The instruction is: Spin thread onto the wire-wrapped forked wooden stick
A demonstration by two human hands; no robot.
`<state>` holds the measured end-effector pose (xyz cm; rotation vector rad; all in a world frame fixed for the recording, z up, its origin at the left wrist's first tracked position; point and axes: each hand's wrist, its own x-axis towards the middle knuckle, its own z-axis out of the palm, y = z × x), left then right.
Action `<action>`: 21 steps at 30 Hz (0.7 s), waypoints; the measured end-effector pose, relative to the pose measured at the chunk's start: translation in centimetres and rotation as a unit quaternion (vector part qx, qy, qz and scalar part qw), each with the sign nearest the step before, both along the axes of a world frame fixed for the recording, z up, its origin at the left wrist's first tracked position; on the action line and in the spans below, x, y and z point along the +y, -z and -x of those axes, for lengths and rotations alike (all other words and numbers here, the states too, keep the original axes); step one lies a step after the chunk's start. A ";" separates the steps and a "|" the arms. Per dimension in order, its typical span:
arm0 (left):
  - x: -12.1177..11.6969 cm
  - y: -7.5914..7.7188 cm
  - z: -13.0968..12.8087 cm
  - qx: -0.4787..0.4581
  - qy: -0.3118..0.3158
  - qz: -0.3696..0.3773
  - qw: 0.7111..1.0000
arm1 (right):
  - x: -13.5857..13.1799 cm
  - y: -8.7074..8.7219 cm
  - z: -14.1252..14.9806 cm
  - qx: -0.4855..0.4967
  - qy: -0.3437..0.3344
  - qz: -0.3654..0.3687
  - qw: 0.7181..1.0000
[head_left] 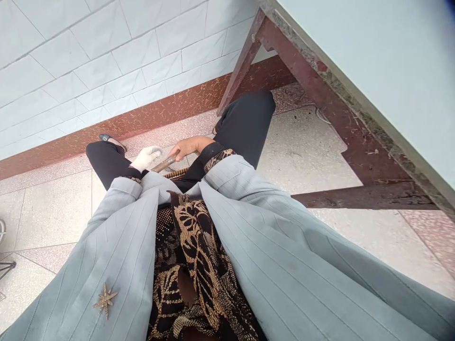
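My left hand [145, 158] wears a pale glove. Its fingers are curled closed between my knees, and whatever they may hold is too small to make out. Bare, my right hand [188, 148] is closed on one end of a brownish, rod-like piece [163, 165]. That piece slants down to the left, with its other end close to the gloved hand. Just below it shows a strip of brown, woven-looking material [177, 174], partly hidden by my clothes.
A table [391, 57] with a pale top and worn red-brown wooden frame [355, 142] stands close on my right. Ahead is a white tiled wall [106, 61] with a reddish skirting. Thin dark metal legs [7, 267] show at the left edge.
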<state>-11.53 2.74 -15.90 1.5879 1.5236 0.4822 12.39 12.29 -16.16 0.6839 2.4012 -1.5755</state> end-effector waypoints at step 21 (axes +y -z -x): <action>-0.1 0.0 -0.9 -0.049 0.035 0.036 0.998 | -0.7 0.2 0.9 -0.149 0.139 -0.196 0.959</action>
